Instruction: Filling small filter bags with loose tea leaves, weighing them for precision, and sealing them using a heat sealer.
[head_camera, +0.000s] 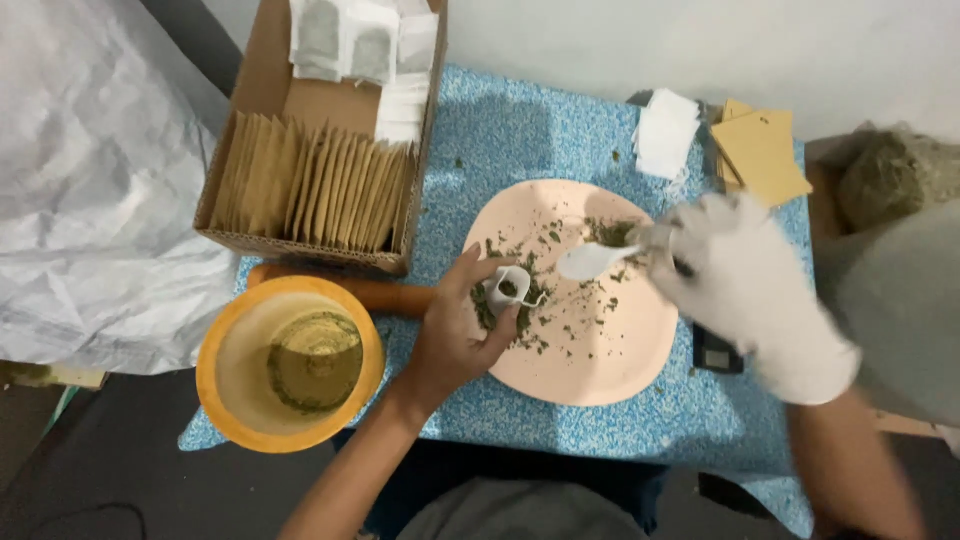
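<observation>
Pink and round, the plate (600, 370) sits on a blue speckled table (500, 140) with green dried leaf scattered over it. The left hand (455, 335), bare, pinches a small white filter bag (508, 288) open over the plate's left part, thumb and fingers closed on its mouth; some leaf already seems to lie inside, though the view is too small to be sure. The right hand (745, 290), in a white glove, is closed around the handle of a white spoon (592, 261) whose bowl hovers just right of the bag. To fill well, the mouth should stay wide and upright, and the spoon should tip slowly right at the opening, keeping spills over the plate. An orange bowl (290, 365) and a cardboard box (320, 170) of envelopes stand to the left.
</observation>
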